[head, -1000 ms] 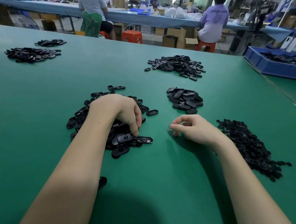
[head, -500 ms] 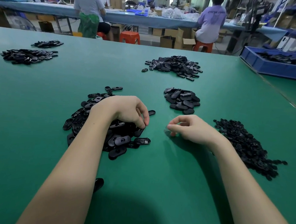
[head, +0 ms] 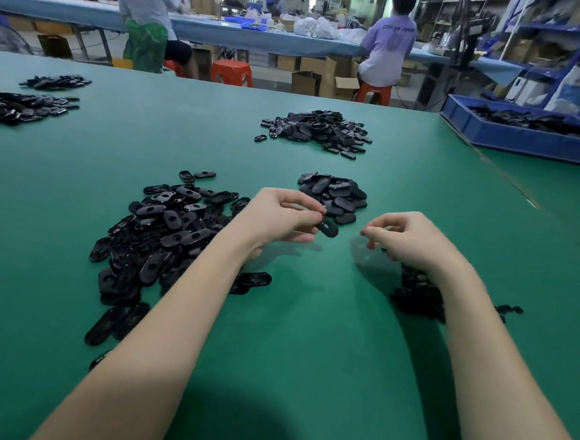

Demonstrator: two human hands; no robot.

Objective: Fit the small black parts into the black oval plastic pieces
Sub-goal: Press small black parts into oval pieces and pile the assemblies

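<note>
My left hand (head: 282,217) pinches one black oval piece (head: 327,228) and holds it just above the green table (head: 308,324). It was lifted from the big heap of black oval pieces (head: 163,238) on the left. My right hand (head: 410,240) is close by on the right, its fingertips pinched on a small black part (head: 364,231) that barely shows. The pile of small black parts (head: 417,294) lies mostly hidden under my right forearm.
A small stack of oval pieces (head: 335,195) sits just beyond my hands, a larger pile (head: 317,129) farther back, and two piles (head: 22,106) at far left. A blue tray (head: 527,137) holds more parts at far right. Two people sit at a bench behind.
My left hand has come off the big heap, moving right with one oval piece in its fingers. My right hand lifted slightly toward it.
</note>
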